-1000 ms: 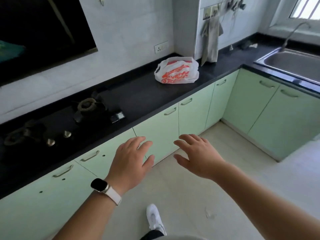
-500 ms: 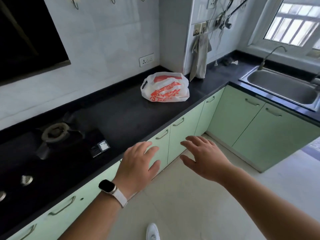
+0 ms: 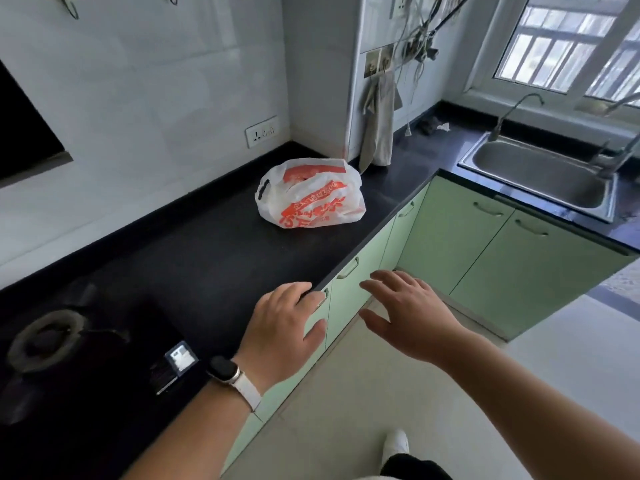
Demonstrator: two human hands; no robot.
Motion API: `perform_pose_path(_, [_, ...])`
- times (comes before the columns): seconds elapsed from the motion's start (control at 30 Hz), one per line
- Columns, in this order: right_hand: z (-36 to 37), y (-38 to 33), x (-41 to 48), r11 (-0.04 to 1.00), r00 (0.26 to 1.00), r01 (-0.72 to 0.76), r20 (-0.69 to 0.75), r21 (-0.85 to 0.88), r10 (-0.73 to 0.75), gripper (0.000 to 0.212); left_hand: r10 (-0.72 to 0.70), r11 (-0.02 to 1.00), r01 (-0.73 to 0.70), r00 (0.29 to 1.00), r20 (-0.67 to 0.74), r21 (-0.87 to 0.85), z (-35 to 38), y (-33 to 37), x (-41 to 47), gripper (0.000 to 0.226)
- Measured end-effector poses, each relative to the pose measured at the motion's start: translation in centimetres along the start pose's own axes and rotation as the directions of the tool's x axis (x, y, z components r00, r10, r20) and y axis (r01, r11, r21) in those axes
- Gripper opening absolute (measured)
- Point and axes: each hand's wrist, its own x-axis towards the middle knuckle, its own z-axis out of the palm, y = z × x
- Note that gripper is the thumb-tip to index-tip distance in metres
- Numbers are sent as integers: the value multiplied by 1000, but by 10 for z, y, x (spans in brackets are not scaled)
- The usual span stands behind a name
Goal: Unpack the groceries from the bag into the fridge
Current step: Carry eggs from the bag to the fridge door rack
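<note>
A white plastic grocery bag [image 3: 310, 195] with orange print sits slumped on a black kitchen counter [image 3: 207, 258], near the counter's front edge. Both hands reach toward the bag but are well short of it. The left hand [image 3: 282, 336], with a watch [image 3: 225, 370] on its wrist, is over the counter edge on the viewer's side of the bag. The right hand [image 3: 412, 315] hangs beside it, above the floor. Both have spread fingers and hold nothing. Over the last second the person has stepped closer, so the bag is nearly within reach. Unpacking looks not yet begun, and no fridge is in view.

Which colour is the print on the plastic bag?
Orange-red print on a white plastic bag, seen in the head view.
</note>
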Motion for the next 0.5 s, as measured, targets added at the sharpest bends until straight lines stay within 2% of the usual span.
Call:
perform_pose_path(0.17, [6, 34, 43, 1000, 1000, 4, 8, 27, -4, 53, 0, 1000, -1, 1000, 25, 18, 15, -8, 48, 40])
perform_pose_path(0.5, [-6, 150, 161, 992, 996, 80, 40, 95, -84, 58, -99, 992, 88, 988, 120, 95, 47, 0, 189, 46])
